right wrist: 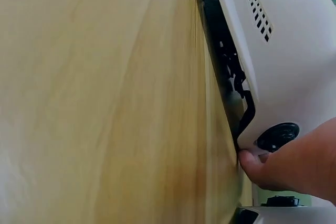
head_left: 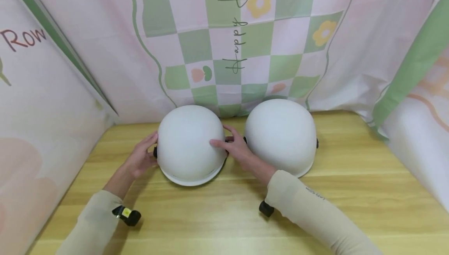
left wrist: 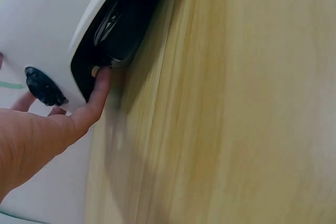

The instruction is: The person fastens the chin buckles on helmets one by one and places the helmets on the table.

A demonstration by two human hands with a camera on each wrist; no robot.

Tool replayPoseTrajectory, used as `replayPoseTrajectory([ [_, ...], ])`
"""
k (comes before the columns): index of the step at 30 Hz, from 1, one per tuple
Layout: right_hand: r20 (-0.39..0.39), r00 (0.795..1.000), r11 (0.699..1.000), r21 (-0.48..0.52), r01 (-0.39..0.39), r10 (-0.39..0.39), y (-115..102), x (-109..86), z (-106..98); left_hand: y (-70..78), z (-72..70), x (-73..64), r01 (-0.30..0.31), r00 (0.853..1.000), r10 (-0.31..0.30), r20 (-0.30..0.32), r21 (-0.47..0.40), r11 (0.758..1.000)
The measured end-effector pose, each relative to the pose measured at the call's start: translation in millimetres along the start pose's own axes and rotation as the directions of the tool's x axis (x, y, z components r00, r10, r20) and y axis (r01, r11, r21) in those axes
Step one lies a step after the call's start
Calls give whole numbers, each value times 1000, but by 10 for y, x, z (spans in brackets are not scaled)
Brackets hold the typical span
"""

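Note:
Two white helmets share the wooden table. My left hand holds the left-hand helmet by its left side. In the left wrist view the thumb hooks under its rim by a black side knob, and other fingers lie behind. My right hand grips the opposite side, one digit on the white shell. The right wrist view shows a fingertip at the rim's lower corner, below another knob. Dark lining shows under the rim. Whether the helmet rests fully on the table, I cannot tell.
The second white helmet stands just right of my right hand, its side knob facing outward. A patterned cloth hangs behind the wooden table, and more cloth lines the left and right sides.

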State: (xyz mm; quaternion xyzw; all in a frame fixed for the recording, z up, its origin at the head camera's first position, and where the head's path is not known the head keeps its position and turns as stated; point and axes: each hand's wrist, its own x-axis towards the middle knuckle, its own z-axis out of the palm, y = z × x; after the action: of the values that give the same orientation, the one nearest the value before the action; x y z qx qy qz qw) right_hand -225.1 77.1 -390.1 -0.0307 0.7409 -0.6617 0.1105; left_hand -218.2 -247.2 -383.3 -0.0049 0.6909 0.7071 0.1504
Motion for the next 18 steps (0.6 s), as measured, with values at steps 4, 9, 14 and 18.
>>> replayPoseTrajectory([
  [4,-20,1000,999,32,-8,9,-1,4,11,8,27,7,-1,1000,1,-10,-14,1000],
  [9,-45,999,998,62,-22,25,20,24,32,-4,25,7,9,1000,-9,-11,-46,999],
  [14,-74,996,997,70,-39,44,18,40,48,-31,8,11,43,999,-41,16,-103,994],
  [18,-61,996,993,104,-59,66,21,68,51,-50,-14,10,59,998,-55,38,-99,993],
])
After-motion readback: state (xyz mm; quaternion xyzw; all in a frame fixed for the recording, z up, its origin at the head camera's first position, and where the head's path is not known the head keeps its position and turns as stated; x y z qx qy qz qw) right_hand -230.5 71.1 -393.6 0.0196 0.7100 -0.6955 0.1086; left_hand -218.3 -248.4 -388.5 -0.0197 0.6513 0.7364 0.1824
